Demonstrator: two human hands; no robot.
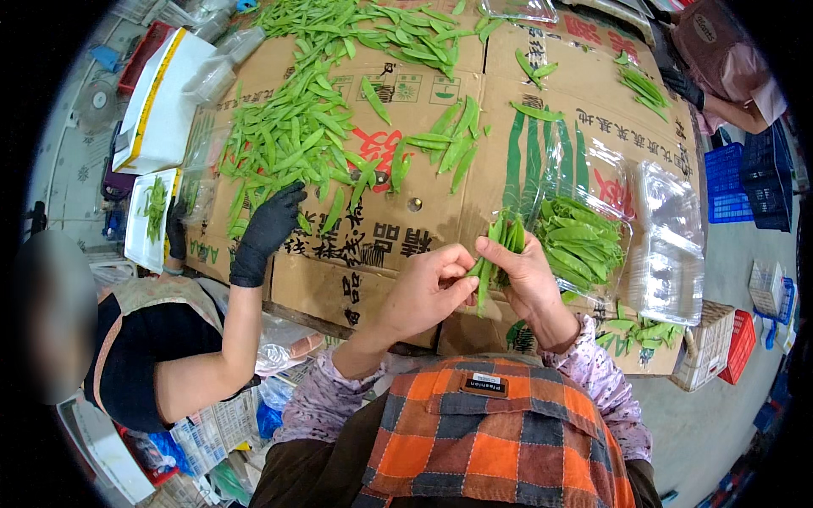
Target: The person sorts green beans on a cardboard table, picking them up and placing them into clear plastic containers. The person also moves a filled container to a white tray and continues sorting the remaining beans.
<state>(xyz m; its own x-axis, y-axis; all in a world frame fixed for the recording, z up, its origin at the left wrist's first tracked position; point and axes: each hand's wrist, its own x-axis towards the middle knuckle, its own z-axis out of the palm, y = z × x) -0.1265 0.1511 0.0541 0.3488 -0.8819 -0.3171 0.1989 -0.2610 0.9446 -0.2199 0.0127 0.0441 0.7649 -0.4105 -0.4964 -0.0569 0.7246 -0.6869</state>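
Observation:
My right hand point(526, 270) is closed around a small bunch of snow pea pods point(506, 233), held above the cardboard-covered table. Fingertips of my left hand point(438, 279) pinch the lower end of a pod at the left side of that bunch. Just right of my right hand, a clear plastic clamshell box point(625, 244) lies with its lid up, filled with neatly lined-up snow peas point(579, 244). Beyond my hands, a few loose pods point(454, 140) rest on the cardboard point(432, 190).
A large heap of snow peas point(292, 120) covers the left and far side. A co-worker's black-gloved hand point(270, 213) reaches into it; another person's gloved hand point(683, 86) is far right. Stacked clear boxes point(667, 247) stand at right, above loose pods point(645, 333). A white foam tray point(136, 222) is left.

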